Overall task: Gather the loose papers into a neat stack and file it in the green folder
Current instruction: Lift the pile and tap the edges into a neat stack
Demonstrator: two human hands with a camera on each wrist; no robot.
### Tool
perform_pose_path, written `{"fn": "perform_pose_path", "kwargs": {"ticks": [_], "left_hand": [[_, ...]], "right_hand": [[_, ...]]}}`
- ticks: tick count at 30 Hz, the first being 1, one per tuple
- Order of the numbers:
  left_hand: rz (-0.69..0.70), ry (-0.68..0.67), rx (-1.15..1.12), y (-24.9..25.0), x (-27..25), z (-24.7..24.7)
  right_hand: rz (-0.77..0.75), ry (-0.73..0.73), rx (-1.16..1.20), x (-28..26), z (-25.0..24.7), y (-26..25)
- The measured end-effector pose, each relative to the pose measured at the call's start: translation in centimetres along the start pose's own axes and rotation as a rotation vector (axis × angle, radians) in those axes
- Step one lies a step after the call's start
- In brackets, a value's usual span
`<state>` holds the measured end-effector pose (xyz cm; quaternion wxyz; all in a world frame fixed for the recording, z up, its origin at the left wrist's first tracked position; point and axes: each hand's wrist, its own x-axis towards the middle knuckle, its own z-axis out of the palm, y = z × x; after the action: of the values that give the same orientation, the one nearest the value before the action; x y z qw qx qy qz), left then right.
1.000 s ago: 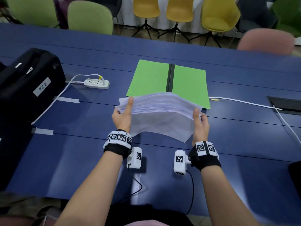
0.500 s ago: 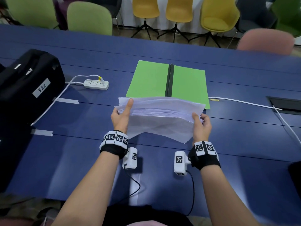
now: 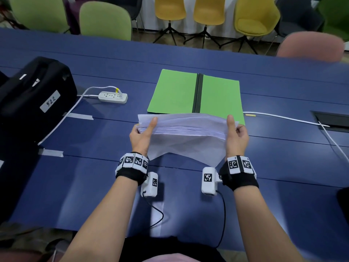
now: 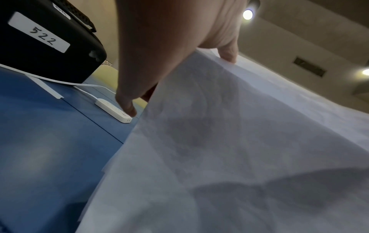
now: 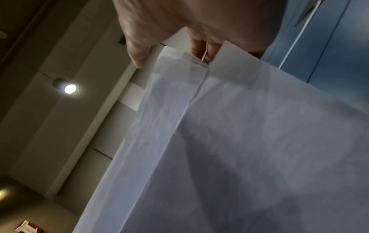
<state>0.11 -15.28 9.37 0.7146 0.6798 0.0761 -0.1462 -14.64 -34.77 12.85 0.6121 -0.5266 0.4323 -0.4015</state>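
Note:
I hold a thick stack of white papers (image 3: 186, 133) above the blue table, just in front of the green folder (image 3: 175, 91), which lies open and flat with a black spine. My left hand (image 3: 142, 133) grips the stack's left end, thumb on top. My right hand (image 3: 236, 134) grips the right end the same way. The stack sags in the middle, and its sheets are unevenly aligned at the near edge. In the left wrist view the papers (image 4: 239, 149) fill most of the picture below my left hand (image 4: 171, 63). In the right wrist view the papers (image 5: 249, 149) hang under my right hand (image 5: 179, 39).
A black case (image 3: 32, 97) labelled 522 sits at the left. A white power strip (image 3: 113, 96) and its cable lie between it and the folder. Another white cable (image 3: 283, 119) runs to a table hatch (image 3: 332, 120) at the right. Chairs stand beyond the far edge.
Both hands have slid along the stack's ends and lifted it slightly toward the folder. The right thumb now lies on top of the papers, and the stack looks more even.

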Motion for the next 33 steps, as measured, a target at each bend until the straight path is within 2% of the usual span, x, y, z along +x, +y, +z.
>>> {"fn": "perform_pose_path", "kwargs": {"ticks": [4,9,17,23,26,29,33], "left_hand": [[0.01,-0.025,0.014,0.1,-0.2,-0.1],[-0.002,-0.024,0.019,0.4,-0.3,0.3],[-0.066,0.002,-0.005,0.9,-0.5,0.8],[-0.07,0.021,-0.022,0.5,-0.4,0.5],[-0.062,0.0,-0.006,0.2,-0.4,0.4],[-0.063,0.008,-0.01,0.0,-0.3,0.4],[-0.078,-0.01,0.002,0.2,-0.3,0.5]], "right_hand": [[0.009,0.047,0.001,0.4,-0.4,0.6],[-0.041,0.001,-0.028,0.5,-0.6,1.2],[-0.038,-0.039,-0.119,0.6,-1.1,2.4],[0.077,-0.08,-0.1,0.3,-1.9,3.5],[0.197,-0.096,-0.098,0.2,-2.1,4.0],[0.195,-0.168,-0.151,0.1,-2.5,4.0],[0.108,-0.415,-0.212,-0.6,-4.0,4.0]]}}
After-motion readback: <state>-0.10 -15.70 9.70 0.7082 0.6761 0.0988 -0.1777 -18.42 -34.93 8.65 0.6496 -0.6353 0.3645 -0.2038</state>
